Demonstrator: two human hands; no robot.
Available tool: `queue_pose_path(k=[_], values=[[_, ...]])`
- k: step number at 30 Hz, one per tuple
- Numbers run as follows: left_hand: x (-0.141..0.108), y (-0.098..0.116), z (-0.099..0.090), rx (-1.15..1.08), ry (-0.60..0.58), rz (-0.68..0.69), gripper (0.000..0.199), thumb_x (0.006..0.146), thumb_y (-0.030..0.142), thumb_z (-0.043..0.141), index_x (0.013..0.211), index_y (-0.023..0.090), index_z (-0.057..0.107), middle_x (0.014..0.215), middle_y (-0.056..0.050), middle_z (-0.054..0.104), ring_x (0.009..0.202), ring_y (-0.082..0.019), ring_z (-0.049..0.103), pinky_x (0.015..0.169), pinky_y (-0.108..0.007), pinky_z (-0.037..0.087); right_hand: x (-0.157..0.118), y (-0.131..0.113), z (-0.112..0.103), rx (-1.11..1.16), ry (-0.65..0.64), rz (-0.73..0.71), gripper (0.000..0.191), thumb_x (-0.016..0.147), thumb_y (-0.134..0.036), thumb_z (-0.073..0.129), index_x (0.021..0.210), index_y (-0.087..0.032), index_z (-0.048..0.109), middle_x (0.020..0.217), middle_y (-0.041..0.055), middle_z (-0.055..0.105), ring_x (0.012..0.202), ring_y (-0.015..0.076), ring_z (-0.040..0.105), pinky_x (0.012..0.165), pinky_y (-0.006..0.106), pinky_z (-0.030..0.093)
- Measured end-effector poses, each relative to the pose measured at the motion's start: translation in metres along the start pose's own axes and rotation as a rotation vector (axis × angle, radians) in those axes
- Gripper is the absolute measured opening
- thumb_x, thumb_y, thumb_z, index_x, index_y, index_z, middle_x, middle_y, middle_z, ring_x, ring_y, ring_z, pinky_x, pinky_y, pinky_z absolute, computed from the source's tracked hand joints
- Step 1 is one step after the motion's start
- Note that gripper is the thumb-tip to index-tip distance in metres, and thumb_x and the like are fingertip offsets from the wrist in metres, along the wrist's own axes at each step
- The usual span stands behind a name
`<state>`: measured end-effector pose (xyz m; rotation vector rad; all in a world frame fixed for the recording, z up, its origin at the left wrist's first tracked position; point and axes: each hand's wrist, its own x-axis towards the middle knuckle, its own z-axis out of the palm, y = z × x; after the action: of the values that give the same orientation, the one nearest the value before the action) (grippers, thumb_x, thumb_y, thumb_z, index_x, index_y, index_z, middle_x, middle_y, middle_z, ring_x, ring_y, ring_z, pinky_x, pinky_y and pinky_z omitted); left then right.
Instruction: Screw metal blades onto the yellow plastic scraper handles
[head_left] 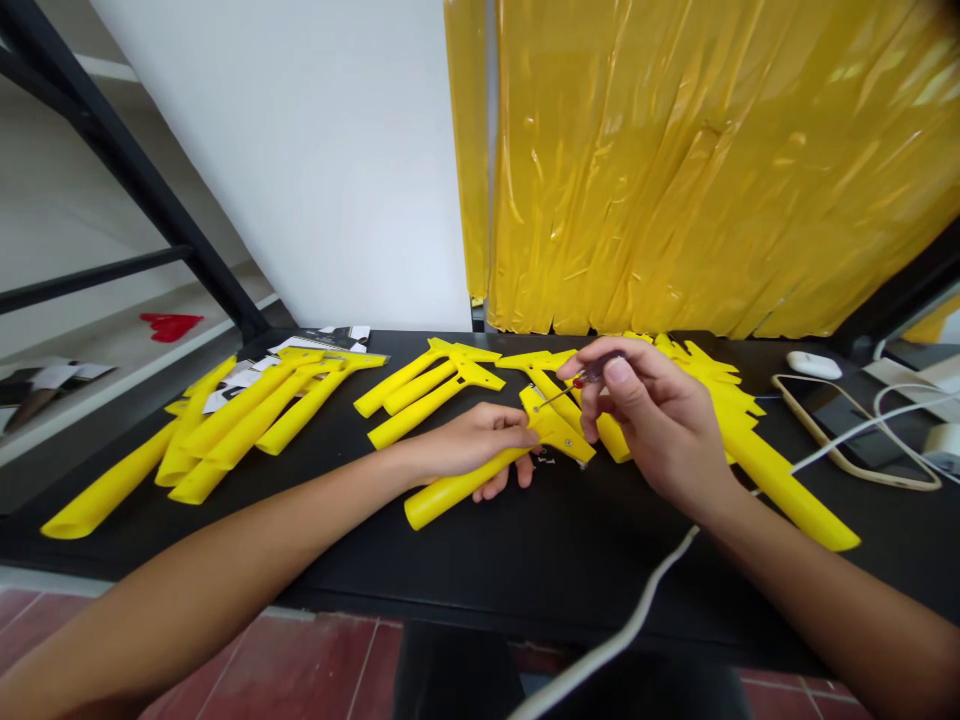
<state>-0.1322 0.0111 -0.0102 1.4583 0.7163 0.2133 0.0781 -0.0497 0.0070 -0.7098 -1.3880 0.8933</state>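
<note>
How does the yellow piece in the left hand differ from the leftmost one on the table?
Held piece: gripped, screwdriver tip at its head; leftmost piece: lying untouched.
Held piece shows its flared head and a screw; leftmost piece's head end is hidden by neighbours.
Both: yellow, rounded handle angled toward lower left.

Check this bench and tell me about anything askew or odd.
The white cable runs beneath the right forearm and across the front edge of the black table, where it might snag. The yellow film behind is wrinkled, its lower edge ragged.
</note>
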Motion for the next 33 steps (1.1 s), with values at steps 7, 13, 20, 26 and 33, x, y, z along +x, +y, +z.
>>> queue_pose_path(k=[7, 13, 20, 26, 33], values=[[0.0, 0.001, -0.001, -0.04, -0.005, 0.006, 0.029, 0.098, 0.046, 0.063, 0.1, 0.017, 0.058, 0.077, -0.003, 0.071, 0.04, -0.009, 0.053, 0.034, -0.02, 0.041, 0.001, 0.002, -0.002, -0.185, 0.042, -0.135, 0.022, 0.108, -0.038, 0.049, 0.119, -0.025, 0.063, 0.112, 0.006, 0.074, 0.068, 0.0127, 0.062, 0.066, 0.032, 0.055], [0.002, -0.001, -0.003, -0.058, 0.04, 0.018, 0.029, 0.099, 0.045, 0.061, 0.1, 0.016, 0.06, 0.076, -0.004, 0.071, 0.039, -0.009, 0.052, 0.033, -0.02, 0.039, 0.001, 0.002, -0.012, -0.548, 0.236, -0.374, 0.018, 0.109, -0.034, 0.048, 0.114, -0.027, 0.064, 0.096, 0.0056, 0.066, 0.088, 0.0201, 0.064, 0.08, 0.038, 0.053], [0.001, 0.002, -0.004, -0.076, 0.081, 0.025, 0.027, 0.099, 0.043, 0.06, 0.098, 0.016, 0.06, 0.074, -0.003, 0.07, 0.038, -0.008, 0.052, 0.033, -0.019, 0.039, 0.016, -0.003, -0.046, -0.967, -0.268, -0.315, 0.034, 0.094, -0.045, 0.07, 0.12, -0.025, 0.063, 0.11, 0.0093, 0.067, 0.093, 0.025, 0.067, 0.079, 0.04, 0.054], [0.001, 0.002, -0.004, -0.074, 0.092, 0.013, 0.025, 0.098, 0.042, 0.061, 0.096, 0.017, 0.058, 0.075, -0.003, 0.071, 0.038, -0.008, 0.052, 0.033, -0.02, 0.039, 0.008, 0.011, -0.066, -1.17, -0.712, 0.091, 0.121, 0.065, -0.061, 0.09, 0.165, -0.026, 0.031, 0.165, 0.0184, 0.044, 0.138, 0.0423, 0.059, 0.106, 0.051, 0.054], [0.0, 0.004, -0.002, -0.071, 0.095, 0.001, 0.023, 0.1, 0.04, 0.06, 0.095, 0.018, 0.058, 0.076, -0.002, 0.071, 0.038, -0.008, 0.052, 0.034, -0.02, 0.04, 0.007, 0.009, -0.059, -1.161, -0.777, 0.174, 0.117, 0.069, -0.046, 0.091, 0.167, -0.032, 0.03, 0.16, 0.0128, 0.052, 0.128, 0.0402, 0.068, 0.103, 0.049, 0.057]])
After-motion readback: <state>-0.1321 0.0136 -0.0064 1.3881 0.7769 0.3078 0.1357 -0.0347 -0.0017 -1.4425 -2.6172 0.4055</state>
